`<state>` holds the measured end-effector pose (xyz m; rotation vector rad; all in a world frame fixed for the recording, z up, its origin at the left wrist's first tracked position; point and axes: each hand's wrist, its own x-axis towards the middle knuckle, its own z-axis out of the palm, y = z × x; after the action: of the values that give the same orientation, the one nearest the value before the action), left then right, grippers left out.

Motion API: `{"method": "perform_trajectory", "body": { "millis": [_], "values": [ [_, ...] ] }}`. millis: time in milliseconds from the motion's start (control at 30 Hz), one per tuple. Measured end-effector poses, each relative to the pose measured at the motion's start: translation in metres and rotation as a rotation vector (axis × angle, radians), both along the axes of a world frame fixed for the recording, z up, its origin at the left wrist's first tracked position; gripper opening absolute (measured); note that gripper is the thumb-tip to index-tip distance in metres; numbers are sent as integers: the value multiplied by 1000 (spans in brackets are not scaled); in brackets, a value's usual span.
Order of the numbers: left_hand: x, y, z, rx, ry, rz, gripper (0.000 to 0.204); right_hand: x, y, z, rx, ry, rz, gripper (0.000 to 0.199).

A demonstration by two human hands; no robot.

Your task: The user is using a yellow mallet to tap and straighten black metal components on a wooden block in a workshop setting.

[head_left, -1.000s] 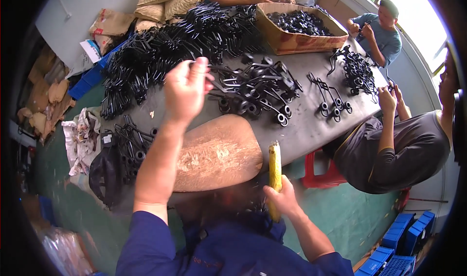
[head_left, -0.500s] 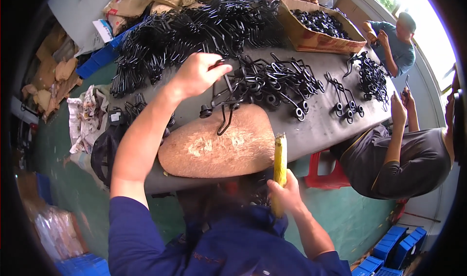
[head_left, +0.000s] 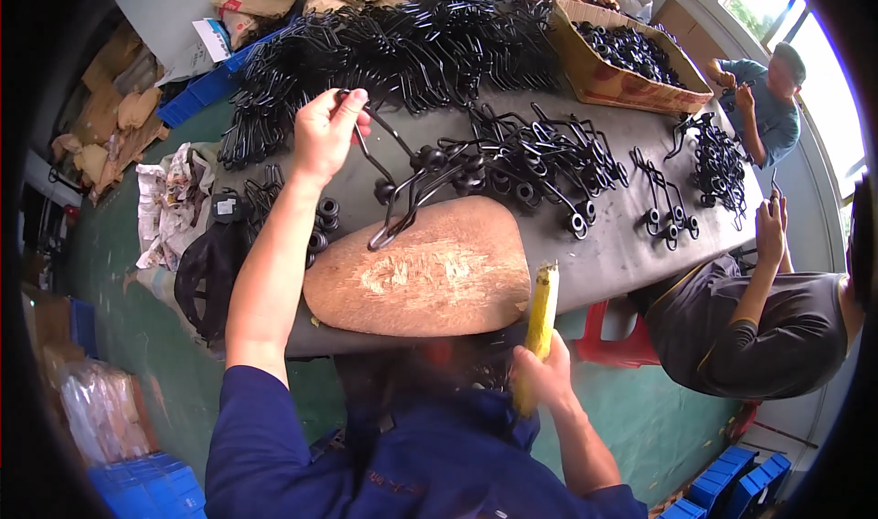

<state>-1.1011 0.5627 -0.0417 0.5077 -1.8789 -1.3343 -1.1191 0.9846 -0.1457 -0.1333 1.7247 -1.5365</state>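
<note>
Rod [head_left: 393, 133] hangs from our left hand [head_left: 322, 142], which has a narrow pinch on its upper end, well clear of the black rings [head_left: 433, 159] below and to the right of the grip. Bent lengths cross there, so we cannot tell whether we hold one rod or two, nor whether it is free of the pile [head_left: 549, 158] to the right of this grip. The lower bends lie over the far edge of the board [head_left: 352, 301], below the grip; whether they touch it is hard to judge.

Our right hand [head_left: 546, 373] wraps the lower part of the yellow stick [head_left: 542, 309], with a long stretch standing above the hand. Its tip is just beside the board's right end, apart from the rod.

To do what looks like a lift well, we would raise the rod slowly and turn the wrist a little, letting any crossed neighbour slip off rather than tugging. A pinch so high probably lets the rod swing, so we would grip nearer the rings once it is clear. The rough patch [head_left: 421, 270], below and right of the left grip, seems a sensible place to steady it. The stick does best held low and quiet, away from our left forearm [head_left: 263, 286].
</note>
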Motion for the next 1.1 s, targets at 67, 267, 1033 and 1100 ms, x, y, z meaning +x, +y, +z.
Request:
{"method": "perform_trajectory", "body": {
  "millis": [67, 267, 1033, 1100],
  "values": [
    [-13, 25, 4, -150, 30, -127, 14, 1, -3, 2, -10, 9, -12, 28],
    [-43, 40, 55, -295, 214, -187, 14, 10, -2, 5, -26, 5, 4, 29],
    [37, 139, -8, -354, -96, -460, 25, 37, -22, 41, 202, 97, 223, 28],
    [38, 135, -5, -498, -19, -406, 23, 43, -28, 81, 180, 222, 221, 29]
  ]
}}
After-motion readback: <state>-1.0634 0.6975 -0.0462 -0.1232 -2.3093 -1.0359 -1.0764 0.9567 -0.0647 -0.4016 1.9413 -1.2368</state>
